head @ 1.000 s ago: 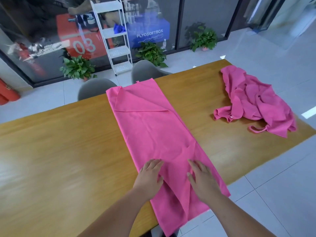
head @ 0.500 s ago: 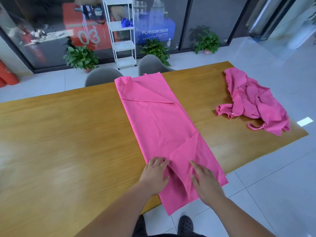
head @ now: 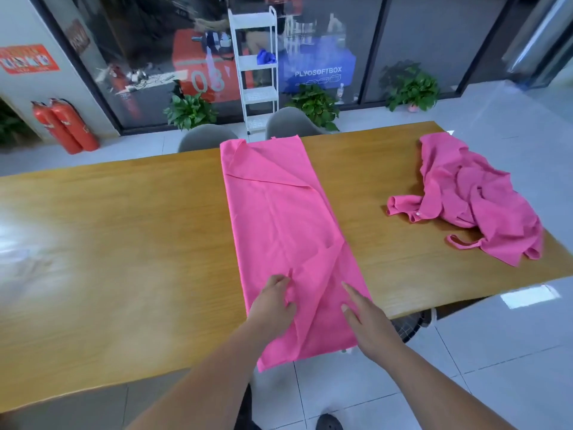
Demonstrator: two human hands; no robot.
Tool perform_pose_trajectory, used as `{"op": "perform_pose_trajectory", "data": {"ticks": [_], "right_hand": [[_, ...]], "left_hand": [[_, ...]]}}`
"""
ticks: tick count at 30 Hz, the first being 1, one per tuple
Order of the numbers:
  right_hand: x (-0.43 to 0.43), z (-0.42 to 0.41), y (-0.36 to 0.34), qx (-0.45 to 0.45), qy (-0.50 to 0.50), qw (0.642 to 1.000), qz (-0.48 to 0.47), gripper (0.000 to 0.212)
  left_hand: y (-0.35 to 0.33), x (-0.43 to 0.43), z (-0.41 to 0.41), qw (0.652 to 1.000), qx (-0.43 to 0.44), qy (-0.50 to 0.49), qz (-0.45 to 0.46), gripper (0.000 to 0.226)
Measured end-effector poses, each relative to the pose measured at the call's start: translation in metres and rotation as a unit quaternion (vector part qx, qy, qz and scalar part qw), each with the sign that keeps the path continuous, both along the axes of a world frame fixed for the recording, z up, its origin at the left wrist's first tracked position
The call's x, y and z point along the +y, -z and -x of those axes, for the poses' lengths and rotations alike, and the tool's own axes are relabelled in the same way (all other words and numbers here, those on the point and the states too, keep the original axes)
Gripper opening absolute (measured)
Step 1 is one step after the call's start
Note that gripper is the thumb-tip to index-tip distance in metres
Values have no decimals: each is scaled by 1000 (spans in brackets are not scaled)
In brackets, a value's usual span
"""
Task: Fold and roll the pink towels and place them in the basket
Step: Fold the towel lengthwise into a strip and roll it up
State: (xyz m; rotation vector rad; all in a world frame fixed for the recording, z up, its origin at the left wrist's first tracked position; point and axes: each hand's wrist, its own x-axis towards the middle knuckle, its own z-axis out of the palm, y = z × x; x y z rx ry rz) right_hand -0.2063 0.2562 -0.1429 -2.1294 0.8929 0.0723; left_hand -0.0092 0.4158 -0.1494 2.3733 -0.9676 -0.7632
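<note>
One towel [head: 279,212], long axis near-to-far; L hand [head: 273,304] pinches it; R hand [head: 367,319] flat on it

A blue sign [head: 316,68] reads PLYOSOFTBOX; a red panel [head: 193,62] shows 03.

Two pink towels [head: 279,218], two hands [head: 273,305], one table [head: 124,243]

A long wooden table [head: 124,243] crosses mid-frame over pale floor tiles [head: 496,352]. Along the top stand a dark glass wall [head: 418,41], a white shelf rack [head: 257,66], grey chairs [head: 204,139] and potted plants [head: 189,111] (three of them). Red fire extinguishers [head: 65,125] are upper left.
</note>
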Motion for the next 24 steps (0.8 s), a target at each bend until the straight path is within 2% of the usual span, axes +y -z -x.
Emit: {"op": "perform_pose_trajectory", "data": {"ticks": [3,6,9,11,14,16,19,22,24], "right_hand": [[-13,11,-6,-35,67,995,-62,52],[-22,25,-4,-76,151,976,-140,44],[-34,39,6,-101,214,953,-188,28],[-48,48,28,-84,196,958,-191,32],[-56,55,35,-57,145,973,-169,50],[-50,55,14,-45,103,984,-135,44],[-48,54,9,-49,95,991,-82,31],[-48,46,7,-95,147,976,-127,30],[-48,40,1,-175,207,941,-202,28]], "left_hand": [[-13,-17,39,998,6,-6,60,58],[-25,-37,95,988,61,54,131,54],[-28,-48,138,979,82,129,133,55],[-19,-45,148,984,76,107,121,60],[-3,-24,143,997,-11,45,69,59],[4,-3,132,995,-99,17,22,56],[15,31,114,985,-165,-15,-54,60],[27,59,106,974,-204,-14,-100,71],[31,71,105,968,-221,-20,-116,73]]}}
